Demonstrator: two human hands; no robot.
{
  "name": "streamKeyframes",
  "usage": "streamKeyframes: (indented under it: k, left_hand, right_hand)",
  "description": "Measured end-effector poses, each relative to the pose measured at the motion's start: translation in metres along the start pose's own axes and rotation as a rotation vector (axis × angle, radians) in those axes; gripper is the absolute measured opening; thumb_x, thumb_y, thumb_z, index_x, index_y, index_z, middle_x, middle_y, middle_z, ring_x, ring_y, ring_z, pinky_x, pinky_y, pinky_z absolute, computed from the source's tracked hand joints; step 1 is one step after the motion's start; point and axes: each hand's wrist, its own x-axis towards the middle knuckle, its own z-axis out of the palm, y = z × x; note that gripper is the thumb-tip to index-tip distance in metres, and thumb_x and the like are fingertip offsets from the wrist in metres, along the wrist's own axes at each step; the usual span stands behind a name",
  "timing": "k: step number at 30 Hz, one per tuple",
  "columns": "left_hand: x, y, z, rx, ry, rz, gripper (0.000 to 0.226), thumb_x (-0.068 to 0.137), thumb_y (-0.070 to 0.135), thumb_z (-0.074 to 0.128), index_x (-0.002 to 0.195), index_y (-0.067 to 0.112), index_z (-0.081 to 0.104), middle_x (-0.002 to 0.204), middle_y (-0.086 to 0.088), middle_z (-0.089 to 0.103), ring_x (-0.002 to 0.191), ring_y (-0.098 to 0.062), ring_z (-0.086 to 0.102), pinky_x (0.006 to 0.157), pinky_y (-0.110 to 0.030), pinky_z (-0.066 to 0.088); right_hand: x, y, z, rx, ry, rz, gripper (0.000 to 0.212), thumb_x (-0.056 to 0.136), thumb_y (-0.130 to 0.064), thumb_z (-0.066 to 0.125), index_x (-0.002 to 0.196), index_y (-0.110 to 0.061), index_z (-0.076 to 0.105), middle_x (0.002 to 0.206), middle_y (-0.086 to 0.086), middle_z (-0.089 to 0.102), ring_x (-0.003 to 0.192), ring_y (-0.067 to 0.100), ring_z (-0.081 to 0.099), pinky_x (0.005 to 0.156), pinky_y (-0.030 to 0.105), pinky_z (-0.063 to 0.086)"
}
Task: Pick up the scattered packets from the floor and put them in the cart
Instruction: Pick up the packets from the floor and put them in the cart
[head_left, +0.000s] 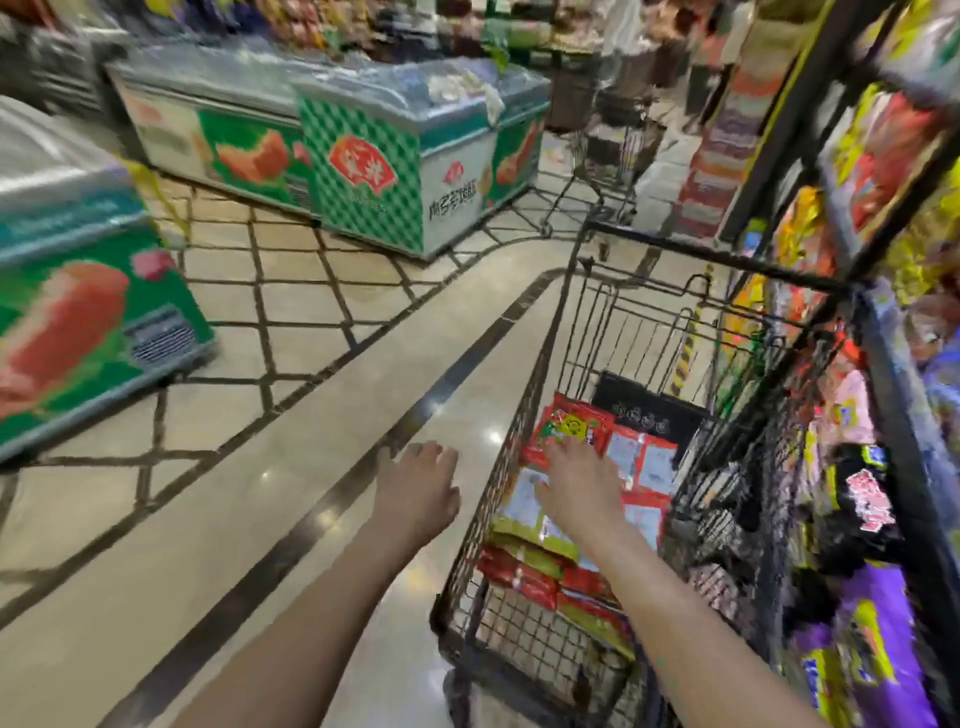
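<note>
Right hand (579, 480) reaching into the cart (498, 467), fingers spread and fairly straight, lying over the packets (644, 467); gripping or merely touching, impossible to tell. Left hand (418, 491) out over the floor (311, 467) at nine o'clock of the cart's near wall, fingers relaxed, holding nothing. Packets piled inside the cart, red ones on top, green and yellow beneath, a red packet with a yellow patch (571, 423) at twelve o'clock from the right fingertips. Black bag (649, 410) behind the pile. Stocked shelves (883, 260) at three o'clock of the cart. Chest freezers (363, 171) at eleven o'clock, another freezer (78, 312) at nine o'clock. Second cart (608, 171) far off at twelve o'clock.
</note>
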Motion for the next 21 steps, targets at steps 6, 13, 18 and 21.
streamKeyframes:
  k: [6,13,18,21]
  left_hand:
    - [-0.105,-0.133,-0.044,-0.017,0.081,-0.315,0.045,0.093,0.037,0.041,0.136,0.022,0.038,0.139,-0.001,0.043,0.130,-0.021,0.038,0.107,-0.045,0.022]
    - [-0.301,-0.296,-0.069,0.058,0.123,-0.773,0.043,0.094,0.032,0.040,0.135,0.021,0.037,0.133,-0.002,0.047,0.124,-0.023,0.042,0.101,-0.043,0.032]
    - [-0.482,-0.388,-0.071,0.125,0.132,-1.070,0.040,0.092,0.031,0.043,0.132,0.022,0.042,0.132,-0.001,0.049,0.122,-0.024,0.045,0.093,-0.037,0.037]
    - [-0.595,-0.422,-0.075,0.148,0.204,-1.227,0.041,0.085,0.024,0.057,0.125,0.019,0.052,0.122,-0.004,0.056,0.115,-0.028,0.054,0.091,-0.040,0.041]
  right_hand:
    - [-0.018,-0.158,-0.036,0.049,0.052,-0.334,0.047,0.090,-0.026,0.050,0.136,-0.022,0.040,0.134,0.003,0.048,0.123,0.025,0.045,0.091,0.035,0.040]
    - [-0.098,-0.397,-0.051,0.087,0.067,-0.795,0.043,0.091,-0.027,0.050,0.133,-0.022,0.043,0.132,0.002,0.050,0.122,0.023,0.045,0.095,0.035,0.039]
    - [-0.207,-0.569,-0.042,0.129,0.053,-1.121,0.046,0.092,-0.028,0.049,0.136,-0.022,0.039,0.133,0.002,0.049,0.122,0.024,0.046,0.091,0.034,0.043]
    - [-0.284,-0.661,-0.038,0.129,0.032,-1.307,0.051,0.091,-0.030,0.050,0.138,-0.019,0.035,0.135,0.004,0.046,0.125,0.025,0.044,0.095,0.036,0.041]
